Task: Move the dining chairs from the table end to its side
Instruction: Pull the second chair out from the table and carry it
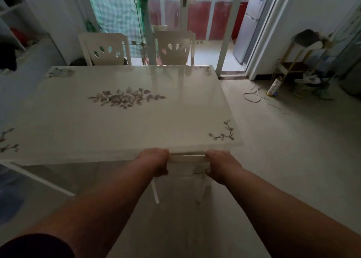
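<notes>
A white dining chair [186, 165] stands pushed in at the near side of the white floral-print table [82, 125], its seat hidden under the tabletop. My left hand [156, 161] grips the left end of the chair's top rail. My right hand [218, 165] grips the right end of the same rail. Two more white chairs stand at the table's far side: one at the left [105, 50], one at the right [173, 48], both facing me with carved backs.
Glass sliding doors [226, 33] lie beyond the far chairs. A fridge [252, 21] stands in the room behind. A gold rack [300, 62], a cable and a power strip [272, 90] sit on the floor at right. Open tiled floor spreads to my right.
</notes>
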